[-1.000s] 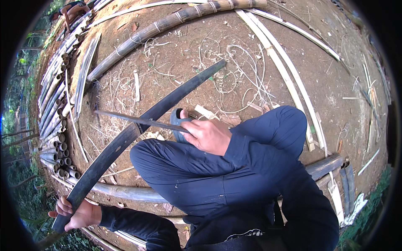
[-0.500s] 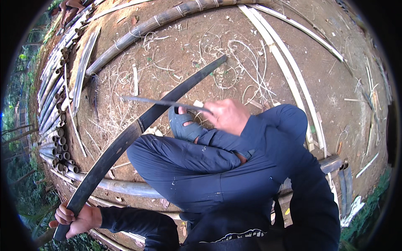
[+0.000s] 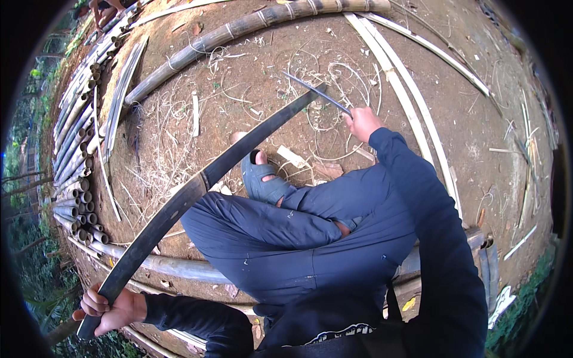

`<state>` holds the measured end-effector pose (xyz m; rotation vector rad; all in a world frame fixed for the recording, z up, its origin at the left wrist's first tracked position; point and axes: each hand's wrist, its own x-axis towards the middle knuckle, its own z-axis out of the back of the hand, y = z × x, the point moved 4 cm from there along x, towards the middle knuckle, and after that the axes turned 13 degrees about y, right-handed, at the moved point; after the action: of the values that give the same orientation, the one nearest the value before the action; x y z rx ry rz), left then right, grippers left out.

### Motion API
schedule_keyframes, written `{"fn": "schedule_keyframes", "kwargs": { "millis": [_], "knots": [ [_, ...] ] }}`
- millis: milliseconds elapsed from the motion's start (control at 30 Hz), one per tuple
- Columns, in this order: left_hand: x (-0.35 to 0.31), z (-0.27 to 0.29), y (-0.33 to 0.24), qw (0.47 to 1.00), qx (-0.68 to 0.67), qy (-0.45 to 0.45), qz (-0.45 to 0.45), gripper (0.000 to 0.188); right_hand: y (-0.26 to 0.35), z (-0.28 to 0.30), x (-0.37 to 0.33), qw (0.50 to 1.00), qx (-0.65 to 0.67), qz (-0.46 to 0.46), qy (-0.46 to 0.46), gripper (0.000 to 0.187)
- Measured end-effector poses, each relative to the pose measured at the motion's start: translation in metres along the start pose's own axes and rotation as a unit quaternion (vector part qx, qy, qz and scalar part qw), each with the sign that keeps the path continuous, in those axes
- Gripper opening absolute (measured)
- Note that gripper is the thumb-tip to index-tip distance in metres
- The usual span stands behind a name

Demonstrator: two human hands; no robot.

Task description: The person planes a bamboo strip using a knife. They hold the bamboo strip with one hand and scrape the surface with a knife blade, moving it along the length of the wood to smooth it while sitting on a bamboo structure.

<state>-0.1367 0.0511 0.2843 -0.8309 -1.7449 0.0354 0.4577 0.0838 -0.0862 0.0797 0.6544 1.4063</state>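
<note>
A long dark split bamboo strip (image 3: 185, 194) runs slantwise from the lower left up to the upper middle, with a node about halfway along. My left hand (image 3: 117, 311) is closed round its near end. In my right hand (image 3: 362, 125) is the handle of a knife, fingers wrapped about it. The thin knife blade (image 3: 313, 92) points up and left, crossing the strip's far end; whether it touches the bamboo I cannot tell. Part of the strip passes over my bent knee, beside my sandaled foot (image 3: 265, 180).
Pale shavings (image 3: 170, 152) litter the brown soil. A thick bamboo pole (image 3: 239, 30) curves across the far side, and split pale strips (image 3: 397, 77) lie at the right. Stacked bamboo poles (image 3: 77, 155) line the left edge. Another bamboo pole (image 3: 185, 268) lies beneath me.
My right hand has swung up and away with the knife, from near the strip's middle to its far end. My left hand and the bamboo strip have barely moved.
</note>
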Motion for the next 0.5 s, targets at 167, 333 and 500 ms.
{"fn": "schedule_keyframes", "kwargs": {
  "millis": [167,333,500],
  "knots": [
    [0.002,-0.01,-0.009,1.0,0.001,0.012,-0.004,0.077,0.08,0.008,-0.026,0.991,0.03,0.131,0.008,0.033],
    [-0.003,-0.004,0.002,1.0,-0.017,0.001,0.001,0.075,-0.054,-0.008,0.012,0.997,0.023,-0.077,-0.006,0.029],
    [-0.004,0.0,-0.016,1.0,0.03,0.004,0.001,0.078,0.041,-0.009,-0.017,0.997,0.048,0.059,0.013,0.032]
  ]
}}
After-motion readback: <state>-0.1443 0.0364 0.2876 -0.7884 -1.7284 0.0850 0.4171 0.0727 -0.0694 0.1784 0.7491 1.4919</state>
